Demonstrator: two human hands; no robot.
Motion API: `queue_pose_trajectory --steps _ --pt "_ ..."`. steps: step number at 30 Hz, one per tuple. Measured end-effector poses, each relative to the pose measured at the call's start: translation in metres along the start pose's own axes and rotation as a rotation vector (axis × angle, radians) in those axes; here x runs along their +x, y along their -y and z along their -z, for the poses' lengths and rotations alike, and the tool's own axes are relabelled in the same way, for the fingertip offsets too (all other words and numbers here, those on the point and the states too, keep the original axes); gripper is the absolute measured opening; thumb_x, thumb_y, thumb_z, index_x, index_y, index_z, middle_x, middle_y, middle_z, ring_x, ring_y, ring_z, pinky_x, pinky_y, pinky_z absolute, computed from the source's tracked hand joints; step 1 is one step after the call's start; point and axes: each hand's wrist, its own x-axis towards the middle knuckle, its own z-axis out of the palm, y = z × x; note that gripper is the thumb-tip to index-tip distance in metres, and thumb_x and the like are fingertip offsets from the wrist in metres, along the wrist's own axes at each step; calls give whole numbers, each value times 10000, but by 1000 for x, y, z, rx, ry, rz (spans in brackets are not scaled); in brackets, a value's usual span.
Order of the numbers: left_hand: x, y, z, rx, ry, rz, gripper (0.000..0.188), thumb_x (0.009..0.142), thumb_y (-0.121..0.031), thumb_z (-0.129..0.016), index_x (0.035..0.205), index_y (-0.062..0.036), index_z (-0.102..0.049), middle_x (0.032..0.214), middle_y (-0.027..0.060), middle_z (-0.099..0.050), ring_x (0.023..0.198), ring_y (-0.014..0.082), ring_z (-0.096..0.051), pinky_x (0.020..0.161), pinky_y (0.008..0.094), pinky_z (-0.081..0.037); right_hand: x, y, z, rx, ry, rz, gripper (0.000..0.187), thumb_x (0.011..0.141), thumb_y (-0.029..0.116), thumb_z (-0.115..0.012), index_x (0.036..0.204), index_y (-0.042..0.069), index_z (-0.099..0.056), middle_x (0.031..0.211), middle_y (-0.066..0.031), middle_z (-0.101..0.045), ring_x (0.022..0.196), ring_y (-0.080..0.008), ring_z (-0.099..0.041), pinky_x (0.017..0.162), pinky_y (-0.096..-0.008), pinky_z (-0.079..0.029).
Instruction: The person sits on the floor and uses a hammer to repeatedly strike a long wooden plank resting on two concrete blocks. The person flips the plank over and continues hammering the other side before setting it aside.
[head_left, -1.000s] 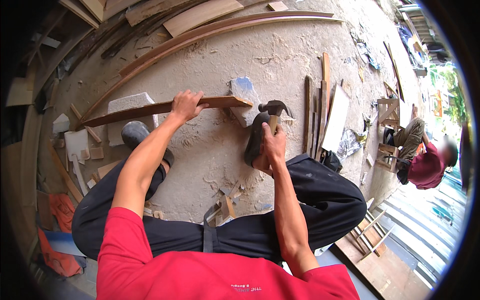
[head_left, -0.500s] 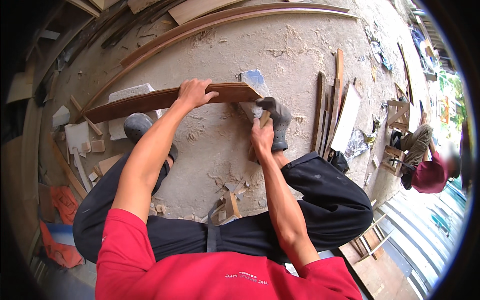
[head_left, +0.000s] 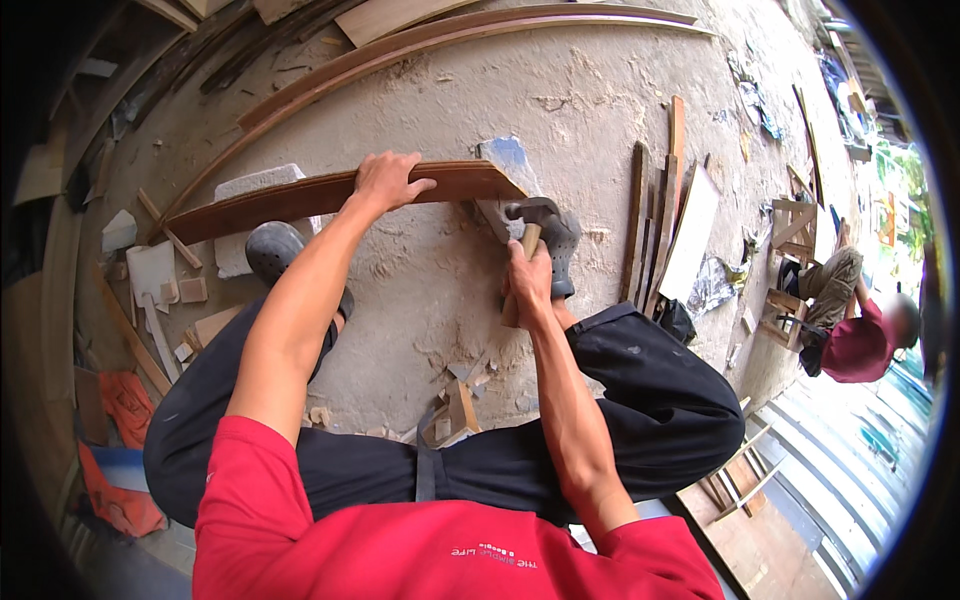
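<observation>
A long reddish-brown wooden board [head_left: 270,208] stands on its edge across the floor in front of me, its right end cut at a slant. My left hand [head_left: 388,183] grips its upper edge right of the middle, thumb on the near face. A hammer [head_left: 531,240] is in my right hand [head_left: 529,272], fingers wrapped around the wooden handle. The dark metal head sits just below the board's right end, apparently apart from it. Pale blocks, one whitish [head_left: 235,252] and one with a blue patch [head_left: 507,152], lie by the board's two ends.
My feet in grey clogs [head_left: 275,250] flank the work. Wood offcuts [head_left: 193,290] lie at left, and scraps between my legs. Upright-looking strips [head_left: 636,220] and a white panel [head_left: 692,235] lie at right. Long curved-looking planks [head_left: 440,40] stretch across the far side. Another person [head_left: 862,345] sits far right.
The hammer's head has shifted slightly down and turned a little, with my right hand moving slightly right. My left hand and the board have risen a touch.
</observation>
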Motion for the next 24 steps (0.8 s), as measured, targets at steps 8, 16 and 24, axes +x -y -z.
queue_pose_trajectory --steps 8,16,24 --pt "5 6 -4 15 44 16 567 820 -539 -676 1154 -84 -625 1086 158 -673 1079 316 -605 933 468 -431 -2 30 1 308 200 -182 207 953 238 -578 980 63 -468 632 -13 -461 449 -129 -465 401 -310 -416" --pt "-19 15 -37 183 -234 -200 801 812 -468 -706 1455 -132 -366 1422 123 -432 1327 328 -403 1130 490 -284 -27 61 45 404 77 -142 216 958 245 -578 957 54 -476 616 -18 -463 429 -132 -479 369 -302 -418" --pt "-14 42 -28 180 -177 -354 620 791 -301 -755 1335 -141 -503 1313 126 -522 1173 335 -542 958 451 -474 -37 72 63 395 52 -73 219 954 254 -589 936 65 -481 636 -21 -483 430 -122 -479 364 -293 -416"
